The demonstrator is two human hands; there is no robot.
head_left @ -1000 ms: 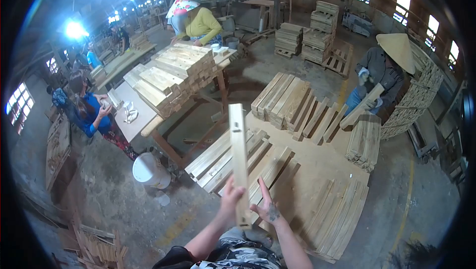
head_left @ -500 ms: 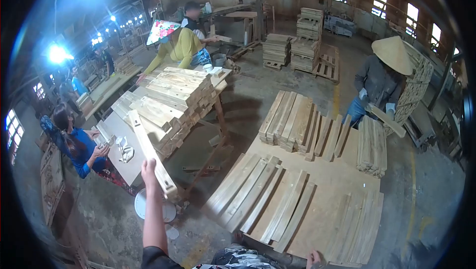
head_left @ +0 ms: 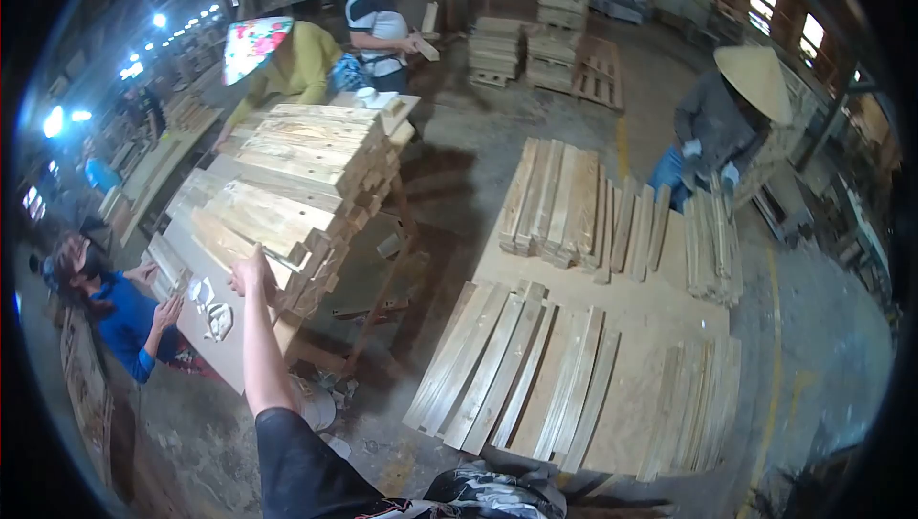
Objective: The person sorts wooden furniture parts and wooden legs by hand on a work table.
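Plank [head_left: 251,223] lies on top of stack [head_left: 306,161] at near end of table [head_left: 225,352]. Left hand [head_left: 251,270] rests on plank's near end, fingers curled over it, grip loose; arm stretched forward. Right hand out of view. Beside table's left edge, person in blue [head_left: 120,313] handles small pieces. On floor to right, rows of boards [head_left: 521,376] on sheet [head_left: 636,304].

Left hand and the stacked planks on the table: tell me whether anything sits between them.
Nothing visible does. The left hand already rests on the near end of the plank stack on the table. The right hand is out of view.
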